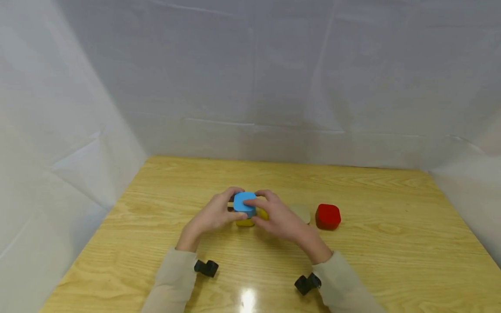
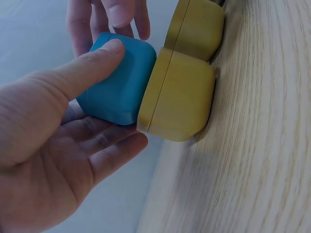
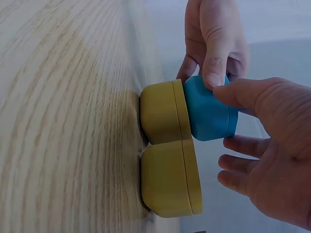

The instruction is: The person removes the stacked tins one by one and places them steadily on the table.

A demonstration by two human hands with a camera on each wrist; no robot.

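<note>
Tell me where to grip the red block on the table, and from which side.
Take the red block across two opposite flat sides, coming from above. It lies flat and low on the table, with rounded corners that would slip, and its right, near and far sides look open. The tan piece sits close on its left, so leave room there.

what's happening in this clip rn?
A person holds a blue block with both hands on top of two yellow blocks that sit side by side on the wooden table. The left hand and right hand each pinch the blue block between thumb and fingers; it rests across the seam of the yellow pair. To the right, apart from the stack, lie a tan block and a red block.
</note>
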